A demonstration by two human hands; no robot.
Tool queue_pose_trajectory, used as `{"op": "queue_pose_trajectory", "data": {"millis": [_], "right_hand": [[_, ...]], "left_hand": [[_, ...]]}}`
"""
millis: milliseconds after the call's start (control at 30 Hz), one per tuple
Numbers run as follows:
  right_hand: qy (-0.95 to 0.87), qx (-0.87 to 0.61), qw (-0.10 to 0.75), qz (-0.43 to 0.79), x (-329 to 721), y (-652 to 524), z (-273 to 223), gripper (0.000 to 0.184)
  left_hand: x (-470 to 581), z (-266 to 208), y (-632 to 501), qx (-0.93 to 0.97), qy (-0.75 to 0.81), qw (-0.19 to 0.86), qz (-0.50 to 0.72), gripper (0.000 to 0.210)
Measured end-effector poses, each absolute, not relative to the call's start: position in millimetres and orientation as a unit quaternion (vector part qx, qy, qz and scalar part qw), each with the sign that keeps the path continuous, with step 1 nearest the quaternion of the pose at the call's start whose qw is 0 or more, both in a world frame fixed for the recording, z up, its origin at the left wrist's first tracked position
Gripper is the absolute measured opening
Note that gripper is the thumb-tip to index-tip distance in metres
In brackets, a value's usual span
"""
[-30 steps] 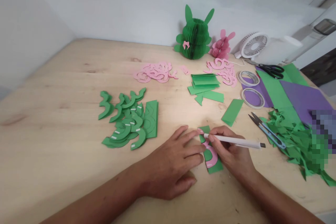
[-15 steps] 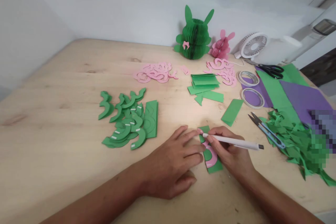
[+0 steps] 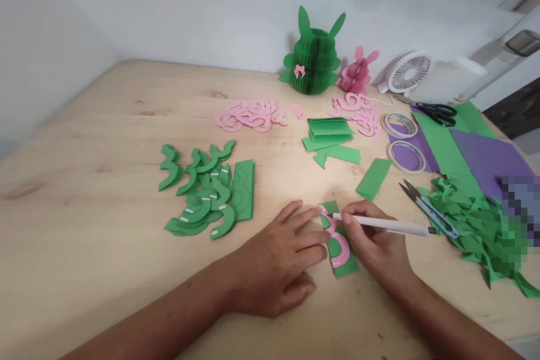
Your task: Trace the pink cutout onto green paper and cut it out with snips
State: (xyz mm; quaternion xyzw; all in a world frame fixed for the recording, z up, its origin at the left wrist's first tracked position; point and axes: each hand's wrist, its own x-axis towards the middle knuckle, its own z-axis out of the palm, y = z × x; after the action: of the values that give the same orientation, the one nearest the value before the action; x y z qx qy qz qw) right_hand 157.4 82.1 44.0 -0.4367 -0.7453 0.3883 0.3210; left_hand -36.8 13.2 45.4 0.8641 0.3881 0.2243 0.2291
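Observation:
My right hand [image 3: 375, 236] grips a white pen [image 3: 392, 225], its tip by the upper part of a pink curved paper cutout [image 3: 343, 253]. That cutout lies flat on a folded green paper strip [image 3: 346, 270]. My left hand [image 3: 289, 259] rests on the table with its fingers stretched out, fingertips on the left edge of the pink cutout and green strip. To the left is a pile of green curved cutouts [image 3: 219, 202], beside a green folded piece [image 3: 243, 191] with outlines drawn on it.
Behind stand a green paper rabbit [image 3: 314, 62], a pink paper rabbit [image 3: 355, 74] and a white fan [image 3: 408, 72]. Pink cutouts [image 3: 248, 115] lie mid-table. At right are tape rolls [image 3: 405, 157], blue thread snips [image 3: 434, 214], black scissors [image 3: 436, 112] and green scraps [image 3: 468, 230].
The pen tip has shifted slightly right, away from the top of the pink cutout, and my right hand has moved slightly right with it. My left hand stays in place.

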Motion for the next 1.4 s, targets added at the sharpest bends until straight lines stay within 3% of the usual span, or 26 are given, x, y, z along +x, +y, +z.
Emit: {"op": "queue_pose_trajectory", "data": {"millis": [1400], "right_hand": [[-0.765, -0.418, 0.296, 0.391, 161.0, 82.5, 39.4, 0.01]], "left_hand": [[-37.8, 43.5, 13.6, 0.868, 0.384, 0.236, 0.208, 0.032]]}}
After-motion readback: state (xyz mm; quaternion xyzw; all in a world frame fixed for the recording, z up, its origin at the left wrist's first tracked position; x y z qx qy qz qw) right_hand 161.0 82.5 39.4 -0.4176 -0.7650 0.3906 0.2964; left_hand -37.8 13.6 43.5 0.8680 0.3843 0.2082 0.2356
